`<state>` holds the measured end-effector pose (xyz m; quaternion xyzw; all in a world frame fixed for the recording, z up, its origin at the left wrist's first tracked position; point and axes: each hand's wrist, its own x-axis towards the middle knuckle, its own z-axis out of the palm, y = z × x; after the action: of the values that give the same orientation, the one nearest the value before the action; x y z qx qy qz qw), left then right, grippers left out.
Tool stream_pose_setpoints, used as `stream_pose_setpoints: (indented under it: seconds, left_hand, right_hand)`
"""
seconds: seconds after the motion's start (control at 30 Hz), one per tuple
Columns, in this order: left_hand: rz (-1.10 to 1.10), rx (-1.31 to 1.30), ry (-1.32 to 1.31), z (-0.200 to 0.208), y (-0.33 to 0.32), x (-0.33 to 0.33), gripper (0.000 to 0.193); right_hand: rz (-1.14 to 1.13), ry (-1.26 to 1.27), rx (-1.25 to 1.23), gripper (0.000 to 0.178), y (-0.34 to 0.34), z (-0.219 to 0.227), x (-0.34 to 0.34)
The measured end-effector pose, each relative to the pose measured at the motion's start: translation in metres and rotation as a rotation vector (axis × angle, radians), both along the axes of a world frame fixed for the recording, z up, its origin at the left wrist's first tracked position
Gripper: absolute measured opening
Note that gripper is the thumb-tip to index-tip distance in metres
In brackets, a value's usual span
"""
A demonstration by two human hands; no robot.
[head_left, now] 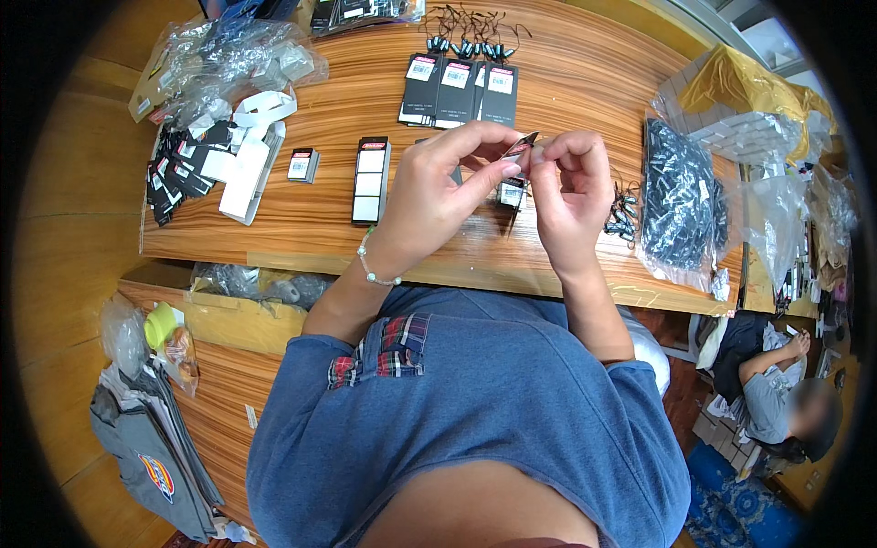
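We held a small black, red-marked card tag (521, 146) above the brown wood-grain table (575, 82) — left hand (427, 192) gripping it between fingers, right hand (574, 187) pinched closed at its edge.

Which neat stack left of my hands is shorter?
The squarish stack nearer the black cards; the long stack beside your left hand has three white panels.

tags (455, 91) on table (575, 68), cords (442, 44) behind
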<state>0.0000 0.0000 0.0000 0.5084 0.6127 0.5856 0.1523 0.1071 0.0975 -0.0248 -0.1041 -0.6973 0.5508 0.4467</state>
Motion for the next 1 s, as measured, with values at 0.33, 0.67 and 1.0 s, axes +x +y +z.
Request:
stream_pose_setpoints:
  seconds: [0.33, 0.67, 1.0]
  left_hand:
    - [-0.013, -0.026, 0.056, 0.001, 0.002, -0.003, 0.019]
    - [0.096, 0.194, 0.705, -0.009, 0.004, -0.025, 0.017]
    - [0.132, 0.238, 0.958, -0.008, 0.001, -0.021, 0.014]
  right_hand:
    - [0.145, 0.116, -0.357, 0.012, -0.001, 0.0, -0.003]
    - [0.415, -0.11, -0.517, 0.017, 0.02, 0.003, 0.005]
    - [0.188, 0.133, -0.819, 0.009, 0.025, -0.004, -0.001]
